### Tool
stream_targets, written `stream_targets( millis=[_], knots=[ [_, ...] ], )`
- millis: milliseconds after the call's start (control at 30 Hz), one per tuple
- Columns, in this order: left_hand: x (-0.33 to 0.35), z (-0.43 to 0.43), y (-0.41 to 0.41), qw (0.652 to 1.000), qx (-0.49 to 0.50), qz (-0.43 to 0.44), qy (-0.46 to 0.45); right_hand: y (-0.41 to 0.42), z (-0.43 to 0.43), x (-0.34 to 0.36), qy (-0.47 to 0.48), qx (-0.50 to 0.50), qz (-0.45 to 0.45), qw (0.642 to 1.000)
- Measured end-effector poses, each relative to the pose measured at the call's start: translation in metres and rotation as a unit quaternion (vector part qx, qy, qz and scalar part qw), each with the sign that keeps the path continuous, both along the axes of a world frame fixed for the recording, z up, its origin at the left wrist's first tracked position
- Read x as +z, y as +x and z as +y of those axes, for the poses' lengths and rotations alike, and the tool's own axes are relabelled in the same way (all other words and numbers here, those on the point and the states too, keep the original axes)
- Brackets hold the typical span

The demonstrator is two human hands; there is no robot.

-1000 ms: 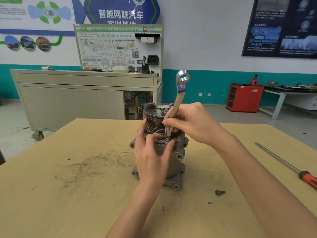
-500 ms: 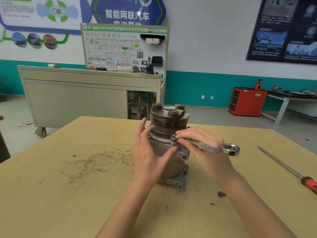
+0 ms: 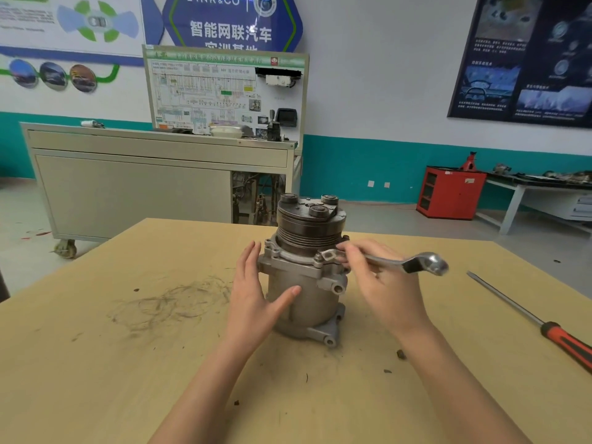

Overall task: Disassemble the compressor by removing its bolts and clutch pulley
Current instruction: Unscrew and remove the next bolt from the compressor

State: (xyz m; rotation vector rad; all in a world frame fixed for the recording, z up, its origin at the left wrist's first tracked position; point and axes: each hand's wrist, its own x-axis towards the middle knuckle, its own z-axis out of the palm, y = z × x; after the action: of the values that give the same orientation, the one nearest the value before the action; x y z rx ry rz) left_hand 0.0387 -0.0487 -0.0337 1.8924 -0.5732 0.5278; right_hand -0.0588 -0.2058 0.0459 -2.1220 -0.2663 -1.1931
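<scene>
Upper left of the frame: wall posters (image 3: 67, 33) above a teal band. Below them stands a grey cabinet (image 3: 128, 187) on casters, with a wiring display board (image 3: 224, 91) at its back edge.

Lower left: the wooden table (image 3: 80, 363) bears a patch of dark scuff marks (image 3: 166, 302).

Centre: the compressor (image 3: 307, 296) stands upright on the table, its base bracket down and its grooved pulley (image 3: 310, 229) uppermost. The left hand (image 3: 253, 302) rests flat against the compressor's left side. Its fingers are straight and pointing up, and its thumb lies across the front of the body, so the hand is open and braces rather than grasps.

Right of centre: the right hand (image 3: 384, 290) holds a steel wrench (image 3: 387, 263), with the fingers curled over the shaft. The wrench lies nearly level. Its inner end meets the flange ear just under the pulley on the compressor's right side, and its ring end points toward the right of the frame. Whether the inner end is seated on a bolt cannot be told.

Lower right: a small dark piece (image 3: 400, 354), too blurred to identify, lies on the table near the right forearm. Farther right lies a screwdriver (image 3: 544, 326) with a red and black handle, well apart from the compressor.

Background right: a red cabinet (image 3: 451, 192) stands beside a cluttered workbench (image 3: 544, 190), under a dark poster (image 3: 528, 59).
</scene>
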Motion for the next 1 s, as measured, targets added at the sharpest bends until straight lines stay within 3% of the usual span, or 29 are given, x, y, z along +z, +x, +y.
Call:
stream_targets(
  millis=[100,200,333,433,500,800,900,967,1000],
  knots=[
    [-0.003,0.003,0.004,0.999,-0.022,0.048,-0.010,-0.005,-0.010,0.004,0.134,0.099,0.104,0.981],
    [-0.006,0.001,0.005,0.997,-0.028,0.063,-0.028,-0.010,-0.016,0.014,0.134,0.078,0.078,0.985],
    [-0.004,0.000,0.004,0.999,0.003,0.042,-0.028,-0.018,-0.009,0.028,-0.013,-0.015,0.015,1.000],
    [-0.003,-0.006,-0.003,0.999,0.046,0.021,-0.013,-0.018,0.010,0.028,-0.229,-0.113,-0.035,0.966],
    [-0.004,-0.011,-0.010,0.997,0.073,0.015,-0.013,-0.017,0.024,0.026,-0.286,-0.148,-0.023,0.946],
    [-0.004,-0.017,-0.016,0.995,0.098,0.033,0.014,-0.004,0.056,0.008,-0.328,-0.195,-0.066,0.922],
    [-0.003,-0.014,-0.019,0.996,0.091,0.023,0.009,0.001,0.047,-0.001,-0.334,-0.195,-0.123,0.914],
    [-0.003,-0.013,-0.020,0.995,0.094,0.014,0.011,0.001,0.030,-0.012,-0.276,-0.153,-0.165,0.934],
    [-0.004,-0.013,-0.020,0.995,0.096,0.010,0.011,0.000,0.021,-0.017,-0.202,-0.101,-0.168,0.959]
  ],
)
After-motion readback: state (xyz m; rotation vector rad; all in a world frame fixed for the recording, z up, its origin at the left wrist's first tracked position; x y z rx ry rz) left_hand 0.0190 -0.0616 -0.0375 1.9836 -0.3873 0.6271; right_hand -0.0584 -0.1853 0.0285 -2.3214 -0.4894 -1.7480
